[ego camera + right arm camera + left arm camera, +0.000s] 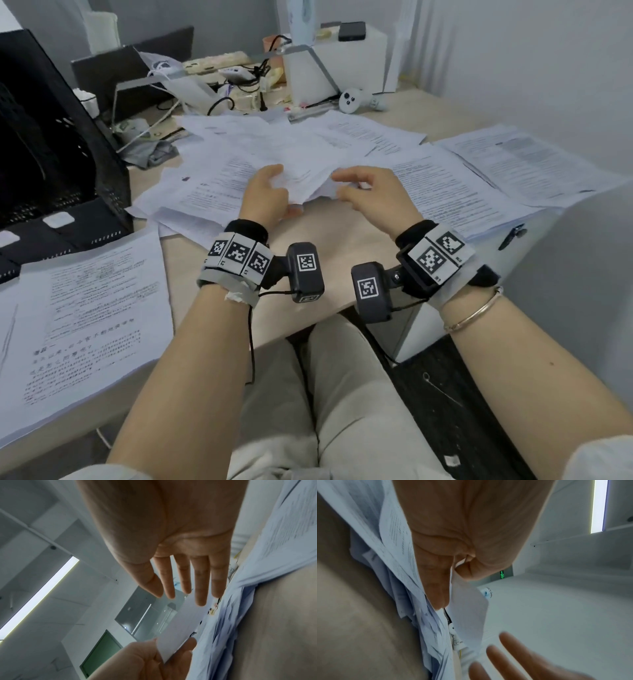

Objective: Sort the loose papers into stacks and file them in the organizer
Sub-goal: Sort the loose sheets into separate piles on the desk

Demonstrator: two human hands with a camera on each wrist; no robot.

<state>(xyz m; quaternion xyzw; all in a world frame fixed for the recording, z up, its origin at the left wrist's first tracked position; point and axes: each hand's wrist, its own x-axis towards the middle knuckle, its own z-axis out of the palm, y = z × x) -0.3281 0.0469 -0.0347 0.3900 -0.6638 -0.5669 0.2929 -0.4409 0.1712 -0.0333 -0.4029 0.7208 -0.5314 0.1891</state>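
My left hand pinches a sheet; my right hand — fingers loose, empty — faces its edge at nine o'clock.

Head view steeply down over desk; wrist views close, upward along palms, sharing one sheet.

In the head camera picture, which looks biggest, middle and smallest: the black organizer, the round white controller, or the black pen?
1. Black organizer, biggest, though it sits nearer the camera.
2. Round white controller.
3. Black pen, smallest; it looks close to the controller, so that order is unsure.
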